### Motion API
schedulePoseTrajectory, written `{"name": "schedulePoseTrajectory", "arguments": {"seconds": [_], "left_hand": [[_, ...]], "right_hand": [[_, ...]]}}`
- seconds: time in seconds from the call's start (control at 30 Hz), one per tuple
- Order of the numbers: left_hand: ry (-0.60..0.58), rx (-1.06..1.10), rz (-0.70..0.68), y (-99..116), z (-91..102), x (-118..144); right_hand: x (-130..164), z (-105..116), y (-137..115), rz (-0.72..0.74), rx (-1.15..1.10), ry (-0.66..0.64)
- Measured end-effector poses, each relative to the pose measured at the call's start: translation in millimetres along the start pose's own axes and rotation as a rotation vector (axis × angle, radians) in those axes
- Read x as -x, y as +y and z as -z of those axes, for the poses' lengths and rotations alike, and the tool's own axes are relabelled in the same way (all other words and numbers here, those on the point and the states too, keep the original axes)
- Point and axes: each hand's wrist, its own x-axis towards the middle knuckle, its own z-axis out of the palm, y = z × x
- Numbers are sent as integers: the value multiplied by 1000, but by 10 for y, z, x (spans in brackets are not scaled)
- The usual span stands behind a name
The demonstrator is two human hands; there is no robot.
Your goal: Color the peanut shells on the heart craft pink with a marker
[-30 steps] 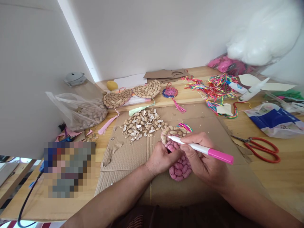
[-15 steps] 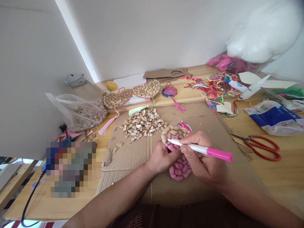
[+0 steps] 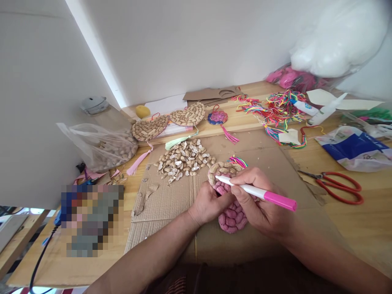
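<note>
Nearby, peanuts (image 3: 118, 150) inside plastic bag (image 3: 88, 136)

Showing on bench: two hands, left (image 3: 207, 204) and right (image 3: 260, 204); one marker (image 3: 257, 192); one scissors (image 3: 337, 185); three peanut hearts (image 3: 229, 196) (image 3: 150, 128) (image 3: 188, 115); one shell pile (image 3: 183, 159); one peanut bag (image 3: 104, 147).

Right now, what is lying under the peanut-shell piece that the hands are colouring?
A brown cardboard sheet lies under the peanut-shell piece. Both hands cover its middle, so that part stays unseen.
</note>
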Motion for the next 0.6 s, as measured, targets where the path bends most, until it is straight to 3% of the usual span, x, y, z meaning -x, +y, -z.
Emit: {"name": "schedulePoseTrajectory", "arguments": {"seconds": [0.6], "left_hand": [[-18, 1, -12, 36, 17, -17]], "right_hand": [[10, 0, 12, 13, -44, 6]]}}
